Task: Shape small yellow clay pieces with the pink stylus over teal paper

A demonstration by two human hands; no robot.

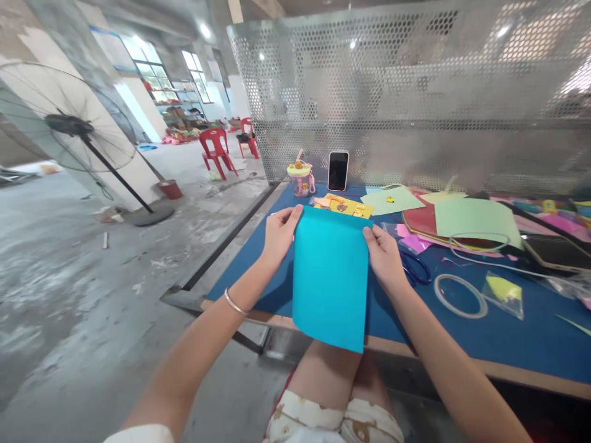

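Fingers (292,219) of the left hand (278,237) are closed, thumb on top, pinching the upper left corner of the blue sheet (330,277); those of the right hand (384,253) grip its right side, just below the other top corner. In the head view, the sheet hangs between them across the near edge of the table (272,286), towards the left corner, its lower end free above the lap (327,375). Past its top lies a yellow card (355,207); by the far left corner stands a cup (301,183). If either pinch slackened, the sheet could swing down towards the floor (184,369); uneven pulling might crease it, and the loose end could bend against the table's edge.
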